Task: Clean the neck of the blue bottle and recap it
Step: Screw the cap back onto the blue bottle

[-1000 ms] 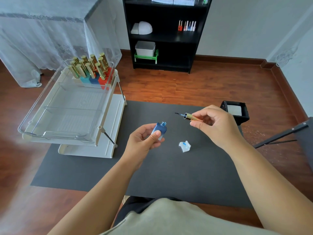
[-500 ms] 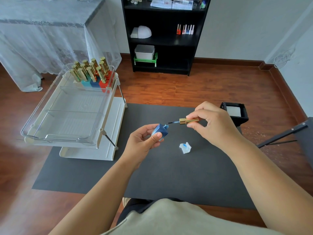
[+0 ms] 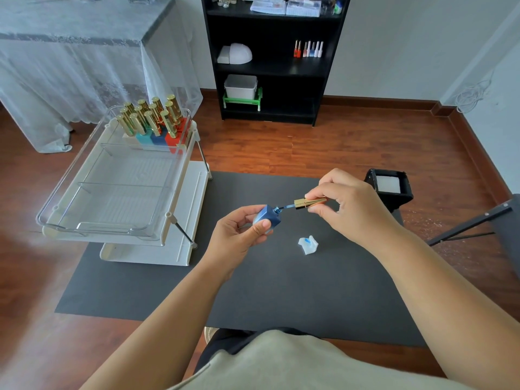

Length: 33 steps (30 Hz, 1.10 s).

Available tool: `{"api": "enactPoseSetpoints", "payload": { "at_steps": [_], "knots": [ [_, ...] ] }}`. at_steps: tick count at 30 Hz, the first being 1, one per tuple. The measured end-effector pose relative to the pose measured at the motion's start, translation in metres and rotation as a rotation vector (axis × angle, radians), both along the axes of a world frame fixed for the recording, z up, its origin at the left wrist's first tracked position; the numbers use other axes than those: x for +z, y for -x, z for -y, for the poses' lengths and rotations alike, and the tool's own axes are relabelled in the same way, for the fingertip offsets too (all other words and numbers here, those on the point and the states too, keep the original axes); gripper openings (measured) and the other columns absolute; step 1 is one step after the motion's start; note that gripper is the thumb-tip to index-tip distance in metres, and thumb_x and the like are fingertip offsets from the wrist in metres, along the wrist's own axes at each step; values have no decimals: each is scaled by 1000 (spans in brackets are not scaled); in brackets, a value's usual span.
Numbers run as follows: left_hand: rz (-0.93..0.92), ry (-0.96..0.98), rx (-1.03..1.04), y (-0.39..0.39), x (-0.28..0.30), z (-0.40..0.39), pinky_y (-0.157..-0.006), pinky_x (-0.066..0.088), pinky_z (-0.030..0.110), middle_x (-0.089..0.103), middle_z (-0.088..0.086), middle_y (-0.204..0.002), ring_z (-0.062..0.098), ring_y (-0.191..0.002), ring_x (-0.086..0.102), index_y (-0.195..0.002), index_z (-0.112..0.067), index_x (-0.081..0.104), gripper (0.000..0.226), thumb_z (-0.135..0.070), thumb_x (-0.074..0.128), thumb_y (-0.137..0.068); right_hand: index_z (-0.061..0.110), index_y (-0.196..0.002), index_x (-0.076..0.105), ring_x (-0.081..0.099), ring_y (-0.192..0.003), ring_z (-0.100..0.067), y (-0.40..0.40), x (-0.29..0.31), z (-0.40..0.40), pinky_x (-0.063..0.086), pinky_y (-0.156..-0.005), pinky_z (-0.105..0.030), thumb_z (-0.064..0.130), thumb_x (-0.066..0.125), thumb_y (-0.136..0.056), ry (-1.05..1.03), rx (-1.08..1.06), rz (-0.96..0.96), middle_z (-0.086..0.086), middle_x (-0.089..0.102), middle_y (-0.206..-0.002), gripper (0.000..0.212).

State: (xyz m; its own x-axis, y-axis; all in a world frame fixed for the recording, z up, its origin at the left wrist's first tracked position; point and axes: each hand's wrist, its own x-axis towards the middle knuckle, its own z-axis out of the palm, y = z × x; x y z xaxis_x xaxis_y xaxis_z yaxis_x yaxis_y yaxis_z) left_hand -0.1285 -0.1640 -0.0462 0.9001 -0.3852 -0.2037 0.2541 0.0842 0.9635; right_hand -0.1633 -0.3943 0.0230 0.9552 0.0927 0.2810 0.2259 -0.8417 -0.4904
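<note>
Fingers [image 3: 263, 225] of the left hand [image 3: 239, 237] close around the blue bottle [image 3: 267, 218], held tilted above the black mat [image 3: 281, 291]. The right hand [image 3: 351, 209] pinches the gold cap [image 3: 308, 202], its brush stem entering the bottle's neck (no label readable). A white wipe [image 3: 308, 244] smeared blue lies on the mat just beside. Farther left stands a clear tray rack [image 3: 118, 192] holding gold-capped bottles [image 3: 152, 119].
</note>
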Motion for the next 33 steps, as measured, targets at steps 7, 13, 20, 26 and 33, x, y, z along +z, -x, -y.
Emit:
{"api": "enactPoseSetpoints", "payload": {
  "at_steps": [7, 13, 20, 26, 33],
  "knots": [
    [-3, -18, -10, 3, 0, -2, -75, 59, 23, 79, -4, -98, 17, -91, 76, -108, -27, 73, 32, -33, 76, -77, 14, -90, 75, 50, -60, -19, -1, 4, -4, 37, -55, -20, 7, 80, -76, 46, 54, 10, 5, 56, -88, 17],
    [1, -37, -14, 4, 1, -4, -76, 59, 25, 78, -4, -98, 19, -91, 76, -108, -27, 73, 33, -33, 76, -76, 13, -92, 75, 47, -59, -16, -2, 8, -10, 36, -55, -17, 5, 79, -76, 91, 122, -23, 3, 55, -88, 18],
    [14, -60, -12, 6, 2, -4, -74, 59, 24, 77, -3, -97, 18, -90, 76, -108, -26, 74, 34, -32, 77, -75, 12, -94, 74, 53, -62, -22, -4, 7, -17, 48, -55, -33, 4, 78, -77, 113, 188, -20, -1, 56, -89, 19],
    [45, -101, -20, 5, 4, -3, -73, 58, 24, 74, 11, -105, 19, -88, 76, -107, -27, 74, 25, -22, 77, -83, 9, -93, 75, 45, -60, -16, -6, 6, -21, 44, -53, -31, 3, 78, -77, 132, 238, -22, -4, 57, -87, 18],
    [73, -178, -29, 4, 3, -5, -77, 61, 29, 75, 2, -97, 17, -86, 75, -107, -28, 75, 28, -30, 78, -79, 4, -90, 74, 49, -66, -20, -10, 8, -23, 44, -57, -33, 2, 75, -78, 219, 310, -63, -10, 61, -85, 12]
  ]
}}
